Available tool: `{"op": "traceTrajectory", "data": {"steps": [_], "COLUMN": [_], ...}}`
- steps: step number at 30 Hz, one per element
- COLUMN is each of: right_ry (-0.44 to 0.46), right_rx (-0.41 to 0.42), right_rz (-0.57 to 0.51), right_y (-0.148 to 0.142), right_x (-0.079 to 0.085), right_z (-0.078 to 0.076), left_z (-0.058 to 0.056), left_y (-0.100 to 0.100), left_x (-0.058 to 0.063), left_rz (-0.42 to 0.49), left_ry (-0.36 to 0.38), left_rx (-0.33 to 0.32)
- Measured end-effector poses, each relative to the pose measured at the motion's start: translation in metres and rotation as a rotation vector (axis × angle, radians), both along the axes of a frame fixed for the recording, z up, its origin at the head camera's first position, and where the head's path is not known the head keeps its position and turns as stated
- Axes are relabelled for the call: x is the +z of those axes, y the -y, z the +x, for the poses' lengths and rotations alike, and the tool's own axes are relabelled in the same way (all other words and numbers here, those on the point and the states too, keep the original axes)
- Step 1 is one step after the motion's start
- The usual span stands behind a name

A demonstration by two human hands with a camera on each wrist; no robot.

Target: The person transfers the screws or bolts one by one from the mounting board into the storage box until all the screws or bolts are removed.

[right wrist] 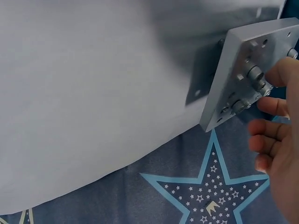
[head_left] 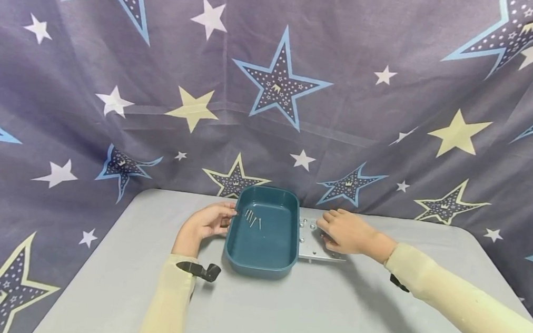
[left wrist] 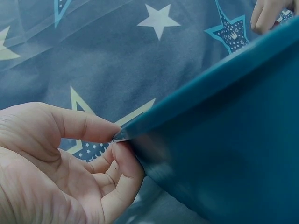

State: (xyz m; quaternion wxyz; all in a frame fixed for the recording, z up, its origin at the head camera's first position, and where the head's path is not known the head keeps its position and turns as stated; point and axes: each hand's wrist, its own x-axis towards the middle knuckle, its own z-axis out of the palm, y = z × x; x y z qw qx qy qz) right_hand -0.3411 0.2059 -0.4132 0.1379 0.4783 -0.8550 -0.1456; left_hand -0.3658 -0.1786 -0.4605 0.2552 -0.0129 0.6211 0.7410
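A teal tray point(head_left: 263, 256) stands on the table, with several slim screws point(head_left: 253, 220) lying loose inside it. My left hand point(head_left: 208, 220) pinches its left rim between thumb and curled forefinger, as the left wrist view shows up close. Right of the tray lies a silver metal plate point(head_left: 318, 251) fitted with several upright bolts. Over its right half, my right hand point(head_left: 347, 232) bends down. In the right wrist view its thumb and forefinger close about the end of a bolt point(right wrist: 259, 83), while another bolt point(right wrist: 240, 106) stands beside it.
The grey table point(head_left: 108, 290) ends at a star-patterned cloth point(head_left: 268, 151) hanging close behind the tray and plate. A black strap point(head_left: 197, 270) with a small camera sits on the left sleeve.
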Motion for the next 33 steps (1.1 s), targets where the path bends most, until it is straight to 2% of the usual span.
{"op": "traceTrajectory", "data": {"steps": [7,21,33], "right_ry": [-0.021,0.003,-0.014], "right_rx": [0.017,0.005,0.017], "right_rz": [0.021,0.064,0.088], "right_y": [0.001,0.011,0.008], "right_x": [-0.002,-0.002,-0.005], "right_z": [-0.003,-0.003,-0.004], "left_z": [0.0,0.001,0.002], "left_y": [0.002,0.007,0.003], "left_x": [-0.001,-0.001,0.0], "left_rz": [0.012,0.016,0.019], "left_ry": [0.008,-0.007,0.003], "left_rx": [0.005,-0.008,0.0]}}
